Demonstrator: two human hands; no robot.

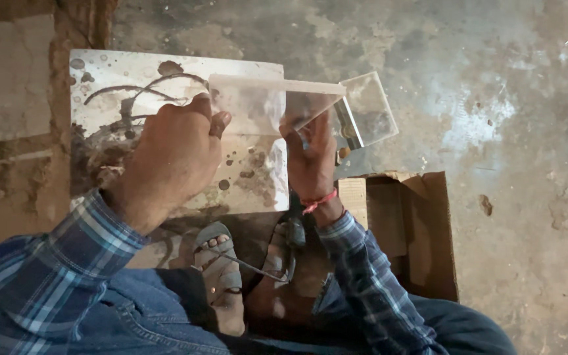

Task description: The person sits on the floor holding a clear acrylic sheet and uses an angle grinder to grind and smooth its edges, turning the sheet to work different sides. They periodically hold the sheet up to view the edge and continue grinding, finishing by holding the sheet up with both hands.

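Note:
I hold a clear, thick plastic sheet (258, 105) up in front of me with both hands. My left hand (172, 158) grips its left edge, thumb toward the sheet. My right hand (310, 158), with a red thread on the wrist, grips the right part from behind, its fingers showing through the clear material. A second clear square piece (371, 108) juts out to the right of the right hand, touching or joined to the sheet. Below the sheet lies a white slab (133, 85) stained with dark streaks and spots.
I squat on a rough concrete floor (494, 98). My foot in a grey sandal (221, 276) rests below the slab. An open brown cardboard box (415, 230) sits at the right, by my right knee. Bare earth or brick (8, 131) borders the left.

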